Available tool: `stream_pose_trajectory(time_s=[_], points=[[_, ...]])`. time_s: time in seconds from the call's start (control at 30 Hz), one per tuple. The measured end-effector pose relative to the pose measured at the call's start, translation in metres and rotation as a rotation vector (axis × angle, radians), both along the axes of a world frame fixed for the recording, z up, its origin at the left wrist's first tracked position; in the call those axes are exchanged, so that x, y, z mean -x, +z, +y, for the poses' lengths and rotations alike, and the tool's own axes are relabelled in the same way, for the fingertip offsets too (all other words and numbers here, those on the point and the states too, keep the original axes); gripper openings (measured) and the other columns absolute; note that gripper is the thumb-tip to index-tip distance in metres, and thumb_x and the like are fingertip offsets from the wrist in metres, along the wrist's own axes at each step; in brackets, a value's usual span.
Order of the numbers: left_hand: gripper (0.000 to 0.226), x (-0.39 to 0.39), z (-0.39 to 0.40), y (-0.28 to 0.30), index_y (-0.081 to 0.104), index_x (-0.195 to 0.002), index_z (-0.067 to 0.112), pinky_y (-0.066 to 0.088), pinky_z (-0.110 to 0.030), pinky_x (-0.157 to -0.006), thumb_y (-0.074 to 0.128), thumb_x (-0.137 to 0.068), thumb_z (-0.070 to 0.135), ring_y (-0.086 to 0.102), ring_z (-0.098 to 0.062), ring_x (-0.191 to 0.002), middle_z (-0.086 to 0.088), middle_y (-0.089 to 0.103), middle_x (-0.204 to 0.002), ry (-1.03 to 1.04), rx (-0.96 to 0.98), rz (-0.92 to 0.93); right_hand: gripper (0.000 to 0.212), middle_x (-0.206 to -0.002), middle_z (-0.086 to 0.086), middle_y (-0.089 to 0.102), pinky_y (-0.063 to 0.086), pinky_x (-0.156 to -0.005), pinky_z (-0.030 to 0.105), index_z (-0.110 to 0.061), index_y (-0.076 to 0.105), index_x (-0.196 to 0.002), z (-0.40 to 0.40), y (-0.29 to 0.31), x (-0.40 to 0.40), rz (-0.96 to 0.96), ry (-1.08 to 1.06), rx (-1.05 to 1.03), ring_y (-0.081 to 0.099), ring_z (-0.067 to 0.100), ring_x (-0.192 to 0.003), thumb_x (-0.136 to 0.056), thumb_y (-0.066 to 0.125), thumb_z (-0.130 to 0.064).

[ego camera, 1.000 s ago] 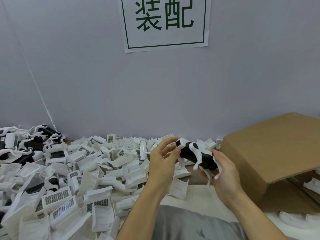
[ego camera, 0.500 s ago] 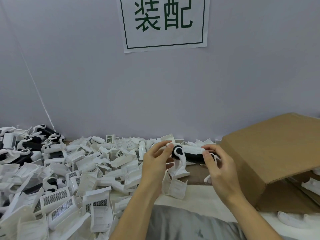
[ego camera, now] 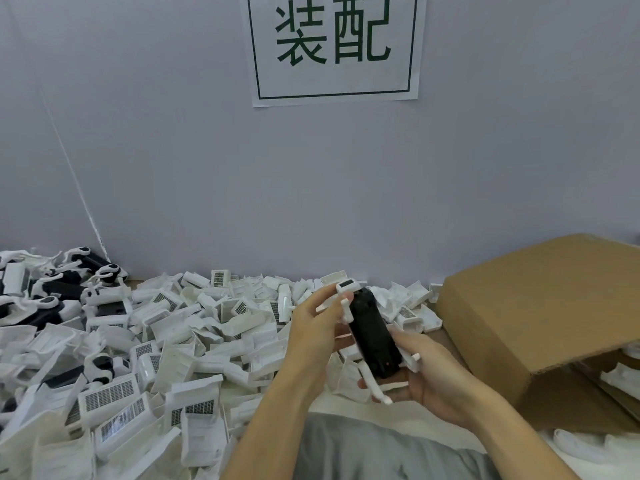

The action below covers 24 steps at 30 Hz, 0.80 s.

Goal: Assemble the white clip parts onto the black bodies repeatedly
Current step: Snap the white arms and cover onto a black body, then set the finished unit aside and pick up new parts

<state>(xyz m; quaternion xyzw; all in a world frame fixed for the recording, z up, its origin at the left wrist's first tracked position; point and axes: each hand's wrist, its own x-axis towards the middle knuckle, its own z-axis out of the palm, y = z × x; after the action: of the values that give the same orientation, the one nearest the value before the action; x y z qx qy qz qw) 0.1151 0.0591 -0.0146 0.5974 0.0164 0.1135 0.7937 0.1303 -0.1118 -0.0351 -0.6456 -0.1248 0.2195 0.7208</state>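
The left hand (ego camera: 313, 336) curls its fingers round the far end of a black body (ego camera: 372, 336), and the right hand (ego camera: 427, 377) cups the near end from beneath, thumb and fingers closed on it. The body is held lengthwise above the table edge, tilted away from the person, with white clip parts (ego camera: 346, 289) already on it: a white cap at the far end and thin white legs sticking out on both sides.

On the wall behind, a paper sign (ego camera: 335, 46) reads 装配 in dark green inside a thin green border.

To the right a brown cardboard box (ego camera: 540, 317) lies on its side, its open mouth toward the person; white curved pieces (ego camera: 620, 377) show inside it, mostly in shadow.

Left of the hands a loose pile of white parts (ego camera: 145, 341) covers the table to the wall, many showing black grilles. Finished black-and-white units (ego camera: 65, 285) are heaped at the far left
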Motion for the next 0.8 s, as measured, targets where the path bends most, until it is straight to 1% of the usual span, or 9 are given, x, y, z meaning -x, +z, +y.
stream_pose_trajectory(time_s=[0.1, 0.2, 0.3, 0.37, 0.43, 0.53, 0.6, 0.7, 0.8], points=[[0.019, 0.000, 0.004, -0.001, 0.075, -0.109, 0.017, 0.056, -0.030, -0.061, 0.065, -0.098, 0.027, 0.075, -0.025, -0.074, -0.006, 0.078, -0.089, 0.026, 0.002, 0.045, 0.035, -0.111, 0.020, 0.071, 0.056, -0.080, 0.042, -0.008, 0.073, -0.115, -0.007, 0.005, 0.001, -0.084, 0.095, 0.126, 0.070, 0.030, -0.092, -0.103, 0.052, -0.033], [0.021, 0.001, 0.003, -0.001, 0.080, -0.088, 0.026, 0.057, -0.029, -0.058, 0.063, -0.099, 0.030, 0.076, -0.028, -0.074, -0.005, 0.078, -0.086, -0.022, -0.020, 0.053, 0.036, -0.110, 0.018, 0.072, 0.057, -0.080, 0.038, -0.009, 0.072, -0.118, -0.015, 0.010, 0.002, -0.105, 0.197, 0.168, 0.069, 0.034, -0.091, -0.089, 0.068, -0.030], [0.024, 0.000, -0.004, -0.005, 0.076, -0.097, 0.027, 0.058, -0.030, -0.058, 0.055, -0.103, 0.037, 0.077, -0.024, -0.075, -0.002, 0.079, -0.089, -0.005, -0.080, 0.077, 0.039, -0.108, 0.018, 0.073, 0.058, -0.079, 0.037, -0.011, 0.069, -0.123, -0.018, 0.011, 0.001, -0.094, 0.200, 0.184, 0.070, 0.036, -0.084, -0.086, 0.070, -0.025], [0.026, -0.002, -0.007, -0.009, 0.068, -0.104, 0.028, 0.058, -0.029, -0.059, 0.045, -0.107, 0.038, 0.077, -0.019, -0.076, 0.000, 0.079, -0.090, 0.053, -0.112, 0.088, 0.025, -0.099, 0.016, 0.074, 0.059, -0.076, 0.036, -0.008, 0.071, -0.113, -0.021, 0.013, 0.001, -0.100, 0.174, 0.180, 0.070, 0.035, -0.079, -0.093, 0.067, -0.021], [0.023, -0.003, -0.006, -0.014, 0.066, -0.104, 0.027, 0.058, -0.029, -0.061, 0.044, -0.108, 0.033, 0.075, -0.017, -0.075, -0.002, 0.077, -0.090, 0.136, -0.207, 0.073, 0.017, -0.090, 0.014, 0.074, 0.059, -0.070, 0.034, -0.004, 0.071, -0.105, -0.024, 0.017, 0.001, -0.075, 0.120, 0.150, 0.071, 0.032, -0.074, -0.100, 0.061, -0.017], [0.017, -0.005, -0.005, -0.022, 0.066, -0.100, 0.024, 0.058, -0.036, -0.067, 0.050, -0.104, 0.018, 0.070, -0.020, -0.076, -0.003, 0.075, -0.085, 0.216, -0.443, 0.026, 0.024, -0.087, 0.016, 0.074, 0.057, -0.061, 0.030, 0.001, 0.069, -0.102, -0.033, 0.031, -0.002, -0.063, -0.055, 0.041, 0.071, 0.027, -0.066, -0.102, 0.056, -0.019], [0.023, -0.005, -0.007, -0.026, 0.066, -0.094, 0.028, 0.058, -0.038, -0.073, 0.052, -0.102, 0.011, 0.069, -0.016, -0.077, 0.001, 0.074, -0.081, 0.221, -0.617, 0.000, 0.026, -0.085, 0.018, 0.073, 0.057, -0.056, 0.030, 0.003, 0.069, -0.100, -0.044, 0.045, -0.006, -0.063, -0.237, -0.105, 0.070, 0.027, -0.062, -0.102, 0.055, -0.019], [0.029, -0.002, -0.013, -0.030, 0.064, -0.089, 0.033, 0.050, -0.023, -0.063, 0.053, -0.099, 0.008, 0.065, -0.002, -0.071, 0.001, 0.073, -0.075, 0.207, -0.787, -0.035, 0.019, -0.081, 0.016, 0.075, 0.058, -0.055, 0.031, -0.003, 0.067, -0.100, -0.073, 0.078, -0.018, -0.074, -0.553, -0.356, 0.071, 0.026, -0.062, -0.102, 0.050, -0.010], [0.029, -0.003, -0.016, -0.033, 0.064, -0.086, 0.034, 0.045, -0.025, -0.058, 0.055, -0.097, 0.009, 0.060, -0.014, -0.066, -0.004, 0.073, -0.075, 0.194, -0.846, -0.050, 0.021, -0.100, 0.013, 0.072, 0.057, -0.063, 0.032, -0.009, 0.061, -0.100, -0.116, 0.116, -0.035, -0.122, -0.824, -0.467, 0.069, 0.025, -0.068, -0.097, 0.041, -0.002]])
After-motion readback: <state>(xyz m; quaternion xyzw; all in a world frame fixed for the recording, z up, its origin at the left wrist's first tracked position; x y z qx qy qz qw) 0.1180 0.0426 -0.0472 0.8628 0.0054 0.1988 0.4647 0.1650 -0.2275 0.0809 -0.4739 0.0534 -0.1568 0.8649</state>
